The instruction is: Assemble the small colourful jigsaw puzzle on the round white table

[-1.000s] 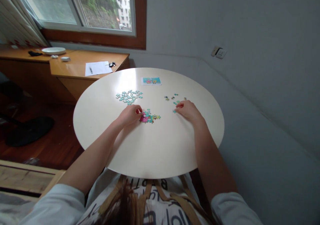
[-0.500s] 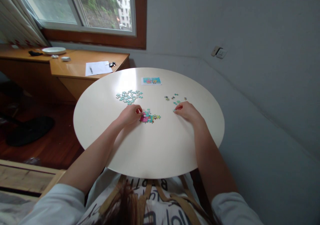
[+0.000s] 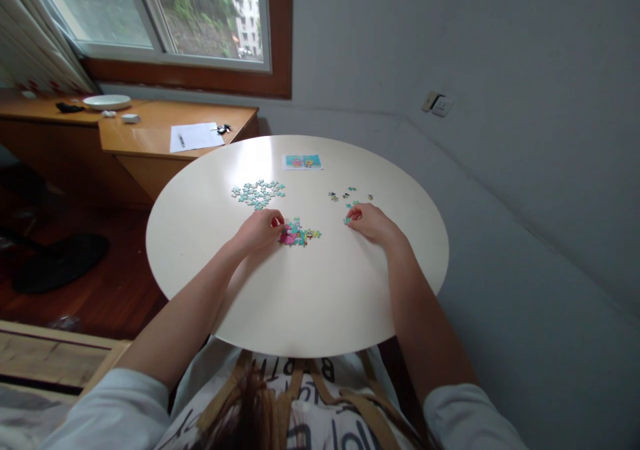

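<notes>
A partly joined jigsaw puzzle (image 3: 300,235), pink, teal and yellow, lies flat on the round white table (image 3: 310,303). My left hand (image 3: 263,229) is at its left edge, thumb and fingers curled closed against the pink part. The fingertips hide that edge. To the right, apart from the joined puzzle, my right hand (image 3: 373,223) pinches a small teal puzzle piece (image 3: 347,221) low over the tabletop. Several loose puzzle pieces (image 3: 345,195) lie just beyond this hand, some partly hidden by it.
A spread of teal puzzle pieces (image 3: 257,194) lies beyond my left hand. Near the far rim is a picture card (image 3: 303,162) with pink and yellow figures. Behind on the left, a wooden desk (image 3: 165,113) carries a paper sheet (image 3: 195,137), keys and a white plate (image 3: 107,102).
The teal piece between my right fingertips has tilted and shows more of its face. My right hand has shifted very slightly left. My left hand stays at the joined puzzle.
</notes>
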`<state>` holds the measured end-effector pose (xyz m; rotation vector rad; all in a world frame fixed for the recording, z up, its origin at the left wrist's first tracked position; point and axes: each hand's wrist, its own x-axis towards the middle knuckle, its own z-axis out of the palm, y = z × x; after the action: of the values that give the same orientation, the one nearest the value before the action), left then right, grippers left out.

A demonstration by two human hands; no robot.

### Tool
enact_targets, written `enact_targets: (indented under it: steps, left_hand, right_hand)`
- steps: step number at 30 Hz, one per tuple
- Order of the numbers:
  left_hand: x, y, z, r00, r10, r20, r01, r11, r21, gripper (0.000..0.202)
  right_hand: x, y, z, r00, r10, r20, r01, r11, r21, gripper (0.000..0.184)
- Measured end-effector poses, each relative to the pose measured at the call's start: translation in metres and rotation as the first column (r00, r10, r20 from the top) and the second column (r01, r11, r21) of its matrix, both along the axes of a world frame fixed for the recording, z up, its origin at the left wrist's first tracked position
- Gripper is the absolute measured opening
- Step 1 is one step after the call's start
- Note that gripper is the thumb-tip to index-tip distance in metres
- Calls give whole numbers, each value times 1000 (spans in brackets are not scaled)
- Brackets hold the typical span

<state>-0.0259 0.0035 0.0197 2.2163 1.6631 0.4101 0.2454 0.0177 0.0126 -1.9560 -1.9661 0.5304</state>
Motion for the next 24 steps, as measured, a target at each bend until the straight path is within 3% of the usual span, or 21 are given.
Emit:
enact_targets:
  steps: [17, 24]
  left_hand:
    - [1, -1, 2, 1000, 15, -7, -15, 1000, -11, 20]
    - [1, 0, -1, 1000, -8, -7, 8, 1000, 28, 21]
  right_hand:
    - [-10, -3, -1, 976, 85, -203, -91, 996, -22, 15]
    - [-14, -3, -1, 971, 146, -189, -148, 989, 3, 12]
